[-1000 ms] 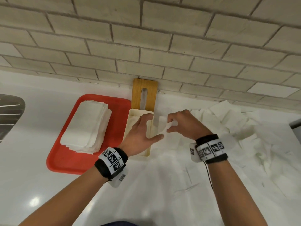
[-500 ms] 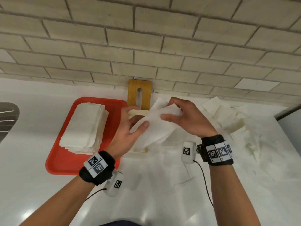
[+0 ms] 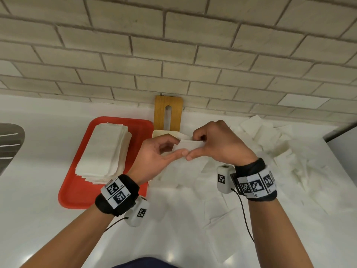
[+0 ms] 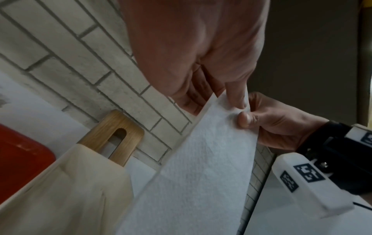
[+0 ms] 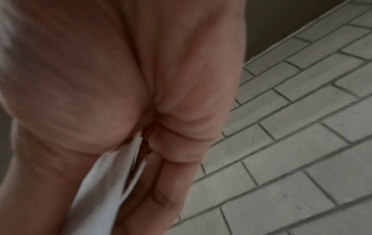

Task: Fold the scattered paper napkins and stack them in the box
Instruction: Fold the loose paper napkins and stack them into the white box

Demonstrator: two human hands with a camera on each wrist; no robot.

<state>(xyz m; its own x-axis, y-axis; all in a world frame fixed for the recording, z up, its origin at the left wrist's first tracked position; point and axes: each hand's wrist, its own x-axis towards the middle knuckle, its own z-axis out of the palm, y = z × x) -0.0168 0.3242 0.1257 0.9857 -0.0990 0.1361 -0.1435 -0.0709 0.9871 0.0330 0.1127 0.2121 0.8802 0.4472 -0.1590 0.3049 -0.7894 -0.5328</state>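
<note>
white napkin [image 3: 190,145] held aloft, cream box [image 3: 157,133] beneath, scattered napkins [image 3: 270,144]

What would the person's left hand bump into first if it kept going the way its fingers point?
Probably the right hand. The left hand points at it across the napkin both pinch; their thumb tips nearly touch already. Beyond the hands lies the loose napkin pile, though depth is hard to judge.

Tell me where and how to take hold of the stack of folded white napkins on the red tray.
Grip the stack of folded white paper napkins across its two long edges, coming down from above. It lies flat on the red plastic tray, long and narrow, its layers fanned loose at the near end; a pinch near the middle would probably hold them together. Both hands are now busy with another napkin.
</note>
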